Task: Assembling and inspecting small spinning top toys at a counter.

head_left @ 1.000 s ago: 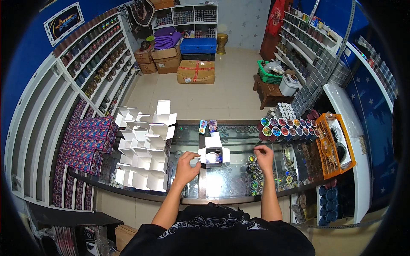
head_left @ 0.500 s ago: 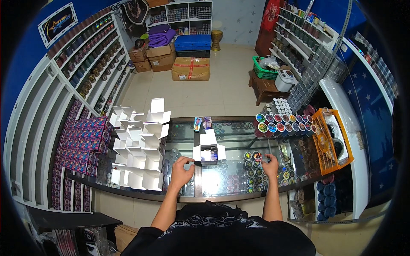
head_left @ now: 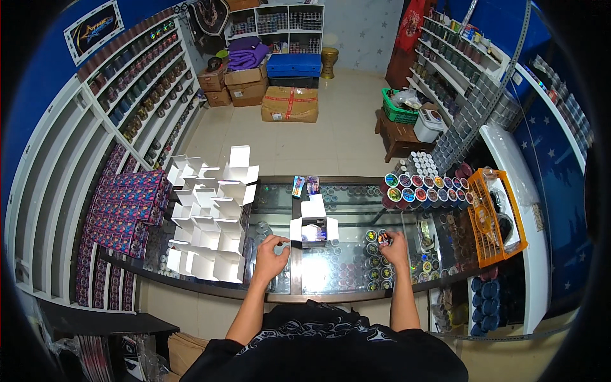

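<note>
- The person's right hand (head_left: 396, 249) is grasping a small round tub with a multicoloured lid (head_left: 383, 239), its fingers bent about the tub's right side; whether the tub is lifted cannot be told.
- That tub is on the right half of the long glass-topped counter with a dark frame (head_left: 344, 270), at the far end of a cluster of dark round tubs with yellow-green marked lids (head_left: 373, 261).
- The person's left hand (head_left: 272, 254) is released: its fingers are curled loosely, the thumb apart from them, and nothing shows in its grasp. It is over the counter, just left of the open box.
- That open box, a small dark printed carton with white inner flaps (head_left: 314, 229), stands between the two hands, slightly farther off than they are. Its flaps spread left, right and far, and something pale shows inside.
- Beyond it, near the counter's far edge, two small printed packets, one mainly light blue (head_left: 298, 187) and one dark purple (head_left: 312, 185), are side by side.
- To the left stands a block of open white cardboard boxes (head_left: 216, 235), and farther left a stack of purple, multicoloured patterned boxes (head_left: 130, 200).
- On the far right of the counter are rows of round tubs with bright coloured lids (head_left: 417, 194), with white-topped cylinders (head_left: 425, 163) behind them.
- An orange plastic basket (head_left: 485, 239) is tilted at the right end.
</note>
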Action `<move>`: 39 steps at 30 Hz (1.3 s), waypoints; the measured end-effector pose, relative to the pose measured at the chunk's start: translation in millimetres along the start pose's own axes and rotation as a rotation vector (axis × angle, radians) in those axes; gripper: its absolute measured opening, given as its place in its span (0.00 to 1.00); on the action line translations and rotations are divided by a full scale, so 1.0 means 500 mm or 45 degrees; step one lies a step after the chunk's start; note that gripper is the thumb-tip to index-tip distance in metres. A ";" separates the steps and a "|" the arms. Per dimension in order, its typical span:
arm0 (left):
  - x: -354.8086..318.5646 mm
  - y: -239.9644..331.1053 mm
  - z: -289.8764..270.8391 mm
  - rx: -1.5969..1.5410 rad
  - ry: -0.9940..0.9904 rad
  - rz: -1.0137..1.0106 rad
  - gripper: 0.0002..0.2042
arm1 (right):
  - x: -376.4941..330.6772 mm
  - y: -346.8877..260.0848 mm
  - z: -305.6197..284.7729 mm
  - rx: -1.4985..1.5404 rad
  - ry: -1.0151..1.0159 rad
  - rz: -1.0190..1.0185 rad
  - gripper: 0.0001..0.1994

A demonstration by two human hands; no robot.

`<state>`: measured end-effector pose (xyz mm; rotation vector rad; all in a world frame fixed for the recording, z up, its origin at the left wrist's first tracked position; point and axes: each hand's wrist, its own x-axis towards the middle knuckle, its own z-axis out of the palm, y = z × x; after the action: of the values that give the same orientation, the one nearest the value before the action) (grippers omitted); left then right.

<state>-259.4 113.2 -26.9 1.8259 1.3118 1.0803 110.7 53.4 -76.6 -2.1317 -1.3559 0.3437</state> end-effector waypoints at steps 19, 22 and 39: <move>0.016 0.113 0.018 -0.357 -0.161 -0.051 0.07 | -0.065 -0.248 -0.029 0.759 -0.101 -0.146 0.24; 0.037 0.148 0.027 -0.573 -0.316 -0.120 0.09 | -0.072 -0.304 -0.046 0.763 -0.095 -0.300 0.26; 0.037 0.132 0.004 -1.144 -0.223 -0.385 0.09 | -0.113 -0.406 -0.022 1.442 -0.385 -0.190 0.16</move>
<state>-226.1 110.8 32.8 0.9855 0.7591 1.0637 -58.9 62.9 48.1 -1.0502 -1.0439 1.0918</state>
